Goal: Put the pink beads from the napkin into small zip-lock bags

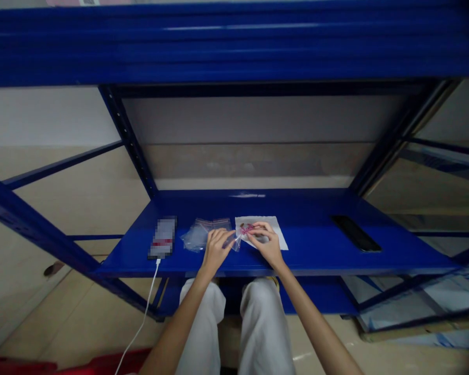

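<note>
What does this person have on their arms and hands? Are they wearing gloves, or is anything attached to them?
The left hand and right hand are bare, with no gloves and no ring or watch that can be made out. The left forearm and right forearm show no sleeves, straps or cables. The only clothing in view is loose white trousers.

hands (217,250): bare | forearms (177,330): bare | trousers (263,333): loose, white, creased

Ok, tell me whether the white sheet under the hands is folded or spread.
Spread: the white sheet lies flat on the blue steel shelf, no fold showing.
</note>
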Motion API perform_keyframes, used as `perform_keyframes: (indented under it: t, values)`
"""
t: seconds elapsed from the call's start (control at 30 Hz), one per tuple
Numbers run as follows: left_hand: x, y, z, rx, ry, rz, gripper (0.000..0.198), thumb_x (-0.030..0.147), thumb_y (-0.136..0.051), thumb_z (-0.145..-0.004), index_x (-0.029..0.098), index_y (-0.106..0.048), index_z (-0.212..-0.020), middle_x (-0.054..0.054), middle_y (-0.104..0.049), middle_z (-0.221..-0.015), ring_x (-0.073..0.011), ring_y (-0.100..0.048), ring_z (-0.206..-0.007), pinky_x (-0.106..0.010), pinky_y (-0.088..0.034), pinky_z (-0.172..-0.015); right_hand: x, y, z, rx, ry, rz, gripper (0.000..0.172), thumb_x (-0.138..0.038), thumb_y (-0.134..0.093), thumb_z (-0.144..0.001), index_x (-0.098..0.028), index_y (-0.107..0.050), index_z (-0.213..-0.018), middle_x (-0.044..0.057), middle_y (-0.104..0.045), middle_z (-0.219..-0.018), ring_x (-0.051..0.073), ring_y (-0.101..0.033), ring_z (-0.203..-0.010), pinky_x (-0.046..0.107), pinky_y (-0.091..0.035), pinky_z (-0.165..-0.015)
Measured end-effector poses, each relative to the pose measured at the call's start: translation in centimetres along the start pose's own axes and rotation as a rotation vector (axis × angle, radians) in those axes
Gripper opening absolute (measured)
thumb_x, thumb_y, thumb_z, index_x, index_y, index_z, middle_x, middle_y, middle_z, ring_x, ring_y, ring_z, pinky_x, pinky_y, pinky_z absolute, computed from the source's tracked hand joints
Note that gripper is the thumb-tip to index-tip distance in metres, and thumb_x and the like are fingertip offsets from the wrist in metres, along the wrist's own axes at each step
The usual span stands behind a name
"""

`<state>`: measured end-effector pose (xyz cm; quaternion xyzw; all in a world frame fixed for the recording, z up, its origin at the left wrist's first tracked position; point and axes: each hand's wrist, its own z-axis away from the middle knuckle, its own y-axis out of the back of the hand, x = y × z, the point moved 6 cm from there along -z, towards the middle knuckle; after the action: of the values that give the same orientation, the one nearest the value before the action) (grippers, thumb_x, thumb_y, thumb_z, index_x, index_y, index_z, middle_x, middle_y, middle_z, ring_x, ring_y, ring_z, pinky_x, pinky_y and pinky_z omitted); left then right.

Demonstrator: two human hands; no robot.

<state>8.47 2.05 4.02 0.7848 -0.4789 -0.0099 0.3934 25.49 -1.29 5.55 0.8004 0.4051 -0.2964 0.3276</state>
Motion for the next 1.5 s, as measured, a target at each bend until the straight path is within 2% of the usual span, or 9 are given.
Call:
perform_keyframes:
  t: [0.23, 0.47, 0.87, 1.0, 1.1, 1.2, 1.33, 1.4, 1.5]
  values:
    - [-0.1, -0.3, 0.1, -0.013, -0.046, -0.024, 0.022, 0.022, -0.055, -0.081, 0.02, -0.061, -0.103, -0.004, -0.067, -0.093, -0.0183, -0.056, -0.095, -0.035, -0.035, -0.086, -2.0, -3.0, 0.1, -0.121, 0.102, 0.144, 0.007, -0.025, -0.066, -0.071, -0.026, -0.072, -0.075, 0.006, -0.061, -0.097, 0.02, -0.056, -0.089, 0.038, -0.046, -0.08]
    - [-0.3, 0.2, 0.0, 0.011, 0.006, 0.001, 0.024, 0.025, -0.056, -0.081, 0.02, -0.061, -0.104, -0.005, -0.066, -0.096, -0.0187, -0.056, -0.094, -0.036, -0.036, -0.086, -2.3, -1.5, 0.1, 0.05, -0.007, 0.116, 0.008, -0.025, -0.065, -0.071, -0.023, -0.072, -0.074, 0.007, -0.06, -0.093, 0.019, -0.058, -0.084, 0.033, -0.048, -0.076]
    - [0.0, 0.1, 0.3, 0.03, -0.045, 0.028, 0.021, 0.022, -0.053, -0.082, 0.02, -0.062, -0.101, -0.005, -0.067, -0.091, -0.0188, -0.057, -0.095, -0.037, -0.037, -0.086, -2.9, -2.8, 0.5, -0.11, 0.054, 0.324, 0.007, -0.025, -0.065, -0.072, -0.024, -0.071, -0.074, 0.006, -0.062, -0.096, 0.023, -0.056, -0.09, 0.038, -0.045, -0.08]
    - [0.0, -0.1, 0.4, 0.001, -0.061, 0.069, 0.025, 0.017, -0.053, -0.081, 0.02, -0.061, -0.104, -0.005, -0.066, -0.094, -0.0189, -0.055, -0.097, -0.036, -0.038, -0.086, -2.6, -3.8, 0.7, -0.099, -0.007, 0.256, 0.01, -0.026, -0.062, -0.075, -0.022, -0.071, -0.072, 0.008, -0.062, -0.096, 0.022, -0.057, -0.09, 0.036, -0.046, -0.08]
    - [0.2, -0.3, 0.4, -0.034, -0.095, 0.095, 0.03, 0.013, -0.05, -0.081, 0.02, -0.059, -0.108, -0.005, -0.065, -0.097, -0.0186, -0.054, -0.099, -0.035, -0.038, -0.086, -2.4, -4.6, 1.1, -0.205, -0.02, 0.122, 0.013, -0.027, -0.06, -0.077, -0.021, -0.07, -0.072, 0.008, -0.061, -0.106, 0.021, -0.056, -0.099, 0.037, -0.043, -0.088]
    - [0.4, -0.3, 0.4, -0.045, -0.111, 0.119, 0.028, 0.019, -0.052, -0.082, 0.02, -0.059, -0.11, -0.005, -0.065, -0.098, -0.0189, -0.054, -0.1, -0.035, -0.038, -0.087, -1.6, -3.2, 1.3, -0.195, -0.062, 0.026, 0.016, -0.032, -0.058, -0.079, -0.022, -0.07, -0.075, 0.008, -0.06, -0.11, 0.02, -0.056, -0.101, 0.036, -0.043, -0.088]
    - [-0.5, 0.4, 0.2, 0.06, -0.002, 0.208, 0.022, 0.025, -0.055, -0.081, 0.021, -0.063, -0.102, -0.005, -0.066, -0.09, -0.019, -0.057, -0.094, -0.035, -0.04, -0.085, 1.7, 2.1, 1.6, 0.128, -0.224, 0.178, 0.027, -0.042, -0.057, -0.077, -0.018, -0.07, -0.077, 0.01, -0.066, -0.089, 0.021, -0.062, -0.082, 0.031, -0.049, -0.064]
    - [-1.4, 1.0, 0.2, 0.144, 0.126, 0.305, 0.019, 0.028, -0.058, -0.079, 0.021, -0.067, -0.094, -0.005, -0.067, -0.086, -0.0193, -0.058, -0.09, -0.036, -0.041, -0.083, 3.1, 3.4, 1.9, 0.12, -0.245, 0.336, 0.03, -0.043, -0.059, -0.074, -0.017, -0.07, -0.083, 0.011, -0.066, -0.09, 0.019, -0.061, -0.07, 0.03, -0.048, -0.06]
    - [-2.9, 1.4, 0.8, 0.209, 0.485, 0.62, 0.026, 0.037, -0.06, -0.076, 0.018, -0.067, -0.092, -0.006, -0.067, -0.089, -0.0186, -0.062, -0.08, -0.031, -0.048, -0.068, 4.6, 4.1, 2.4, 0.064, -0.287, 0.481, 0.033, -0.045, -0.058, -0.073, -0.018, -0.069, -0.088, 0.009, -0.066, -0.089, 0.017, -0.061, -0.064, 0.029, -0.047, -0.058]
